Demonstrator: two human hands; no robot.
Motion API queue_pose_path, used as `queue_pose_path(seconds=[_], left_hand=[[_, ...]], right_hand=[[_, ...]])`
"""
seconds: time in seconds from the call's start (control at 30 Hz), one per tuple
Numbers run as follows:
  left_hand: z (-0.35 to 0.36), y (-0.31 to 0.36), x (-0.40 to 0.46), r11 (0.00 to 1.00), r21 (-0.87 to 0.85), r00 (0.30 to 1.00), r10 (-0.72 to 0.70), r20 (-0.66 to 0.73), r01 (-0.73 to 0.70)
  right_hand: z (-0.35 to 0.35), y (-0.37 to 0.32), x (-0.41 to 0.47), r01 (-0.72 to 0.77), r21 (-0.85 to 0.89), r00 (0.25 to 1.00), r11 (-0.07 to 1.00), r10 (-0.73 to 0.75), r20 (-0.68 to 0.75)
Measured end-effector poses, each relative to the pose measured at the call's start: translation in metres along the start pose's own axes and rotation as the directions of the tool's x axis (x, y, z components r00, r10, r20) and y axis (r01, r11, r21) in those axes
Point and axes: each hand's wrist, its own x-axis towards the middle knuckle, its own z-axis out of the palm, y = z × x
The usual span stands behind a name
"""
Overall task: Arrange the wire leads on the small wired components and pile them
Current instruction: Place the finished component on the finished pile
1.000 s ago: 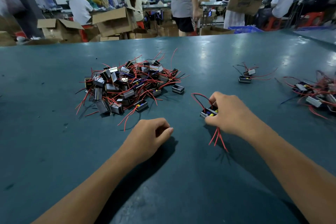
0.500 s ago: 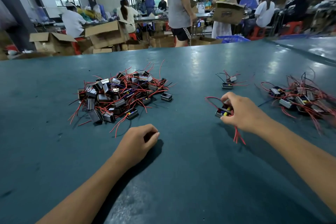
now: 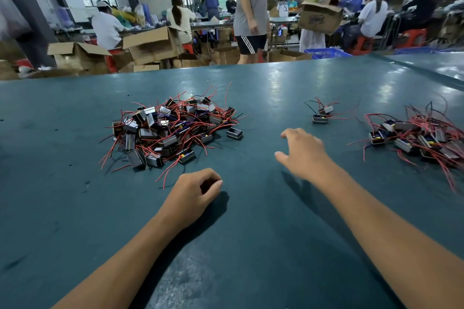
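Note:
A large loose pile of small boxy components with red leads [image 3: 173, 128] lies left of centre on the teal table [image 3: 251, 246]. A smaller pile of the same parts [image 3: 414, 138] sits at the right edge. Two separate components [image 3: 322, 114] lie between the piles, farther back. My right hand [image 3: 303, 153] hovers low over the table between the piles, fingers spread and holding nothing. Near the front of the big pile, my left hand [image 3: 195, 190] rests on the table with its fingers loosely curled and nothing visible in it.
One component [image 3: 234, 133] lies just off the big pile's right side. Beyond the table's far edge stand open cardboard boxes [image 3: 153, 45], a blue crate [image 3: 326, 52] and several people, one in a grey shirt [image 3: 251, 7] close to the table.
My right hand gripped a component with red leads earlier; now it is spread and holds nothing, and that component is gone from under it. My left hand has stayed put.

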Motion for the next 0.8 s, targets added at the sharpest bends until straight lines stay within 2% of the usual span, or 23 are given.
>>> queue_pose_path(seconds=[0.1,0.2,0.27,0.33,0.37,0.43,0.5,0.57,0.63,0.73,0.8], left_hand=[[-0.002,0.002,-0.001,1.000,-0.013,1.000,-0.011,0.016,0.011],[0.000,0.002,-0.001,0.998,0.030,0.998,-0.057,-0.007,0.058],[-0.003,-0.001,0.007,0.989,0.125,0.997,-0.072,-0.025,0.074],[-0.012,-0.009,0.025,0.954,0.294,0.998,-0.066,-0.007,0.065],[-0.017,-0.015,0.037,0.910,0.408,0.997,-0.076,0.001,0.069],[-0.028,-0.028,0.061,0.756,0.642,0.989,-0.143,-0.029,0.128],[-0.033,-0.037,0.078,0.620,0.756,0.965,-0.255,-0.061,0.211],[-0.032,-0.043,0.084,0.558,0.802,0.949,-0.313,-0.035,0.213],[-0.029,-0.046,0.082,0.533,0.823,0.958,-0.282,-0.045,0.195],[-0.029,-0.049,0.074,0.520,0.832,0.974,-0.203,-0.098,0.192],[-0.030,-0.050,0.067,0.555,0.811,0.975,-0.204,-0.082,0.185]], right_hand=[[0.016,-0.025,-0.007,0.009,0.111,1.000,0.994,-0.011,0.014],[0.033,-0.040,-0.016,0.086,0.181,0.995,0.980,-0.075,-0.070],[0.040,-0.043,-0.017,0.131,0.180,0.988,0.975,-0.113,-0.110],[0.043,-0.043,-0.015,0.170,0.187,0.978,0.968,-0.143,-0.151],[0.044,-0.043,-0.014,0.190,0.195,0.972,0.962,-0.157,-0.173],[0.045,-0.044,-0.013,0.223,0.209,0.963,0.952,-0.183,-0.197],[0.047,-0.044,-0.013,0.244,0.212,0.959,0.946,-0.203,-0.198],[0.049,-0.043,-0.013,0.246,0.210,0.959,0.946,-0.206,-0.195],[0.050,-0.041,-0.011,0.239,0.220,0.959,0.946,-0.195,-0.204],[0.053,-0.041,-0.010,0.241,0.228,0.958,0.943,-0.194,-0.209],[0.054,-0.043,-0.009,0.250,0.236,0.957,0.939,-0.203,-0.207]])
